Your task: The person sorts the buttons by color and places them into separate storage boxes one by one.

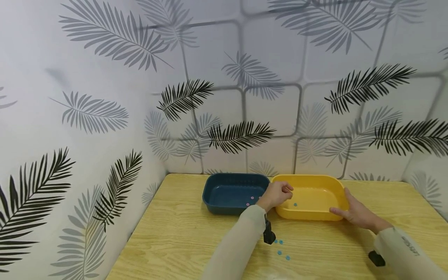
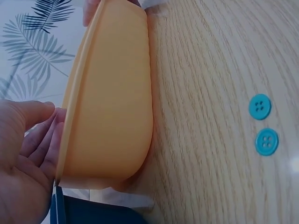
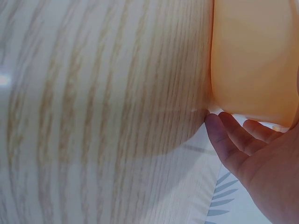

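The yellow plastic basin (image 1: 309, 214) stands on the wooden table, with a blue button (image 1: 295, 204) inside it. My left hand (image 1: 277, 193) hangs over its left end, the fingers loosely bent and the thumb near them. In the left wrist view those fingers (image 2: 46, 144) reach behind the basin's rim, and no button shows in them. My right hand (image 1: 359, 212) holds the basin's right end, thumb at the front rim and fingers around the side. Close up, its fingertips (image 3: 219, 122) lie along the lower end wall.
A dark blue basin (image 1: 224, 210) sits left of the yellow one, with pink buttons (image 1: 247, 204) in it, partly hidden by my left hand. Several blue buttons (image 1: 279, 252) lie on the table (image 1: 168, 241) in front. A leaf-patterned wall (image 1: 224, 155) rises behind the basins.
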Demonstrator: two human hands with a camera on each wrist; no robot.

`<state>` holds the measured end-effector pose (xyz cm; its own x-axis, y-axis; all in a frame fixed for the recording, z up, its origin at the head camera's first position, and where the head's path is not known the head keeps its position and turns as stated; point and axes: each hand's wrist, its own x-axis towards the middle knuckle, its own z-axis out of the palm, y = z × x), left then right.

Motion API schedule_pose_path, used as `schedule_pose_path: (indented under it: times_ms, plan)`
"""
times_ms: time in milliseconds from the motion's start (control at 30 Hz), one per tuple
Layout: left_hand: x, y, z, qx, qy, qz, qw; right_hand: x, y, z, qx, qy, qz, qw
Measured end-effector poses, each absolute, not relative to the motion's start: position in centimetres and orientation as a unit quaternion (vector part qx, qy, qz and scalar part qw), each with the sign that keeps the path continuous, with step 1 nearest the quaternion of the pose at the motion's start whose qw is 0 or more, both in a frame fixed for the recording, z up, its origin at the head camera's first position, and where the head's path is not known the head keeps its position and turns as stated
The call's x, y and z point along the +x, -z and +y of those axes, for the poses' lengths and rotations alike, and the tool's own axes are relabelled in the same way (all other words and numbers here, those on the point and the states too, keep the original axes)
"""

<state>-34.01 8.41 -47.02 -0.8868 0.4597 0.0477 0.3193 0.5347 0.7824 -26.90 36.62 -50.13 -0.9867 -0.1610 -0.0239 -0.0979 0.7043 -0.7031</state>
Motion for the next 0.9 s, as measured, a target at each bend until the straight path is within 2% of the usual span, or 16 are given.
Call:
schedule_pose_path:
  times_ms: [200, 567, 900]
  plan:
    - [-33.5, 46.6, 7.5, 0.272, -0.435, 0.854, 0.093, -27.0, 50.3, 36.8, -0.069, 0.383, 0.92, 0.047]
    - [-30.7, 44.7, 4.8, 0.391, -0.355, 0.832, 0.172, -27.1, 50.5, 36.9, -0.071, 0.384, 0.92, 0.047]
    - [-29.7, 46.7, 2.6, 0.452, -0.251, 0.829, 0.213, -27.3, 50.7, 37.0, -0.069, 0.383, 0.92, 0.05]
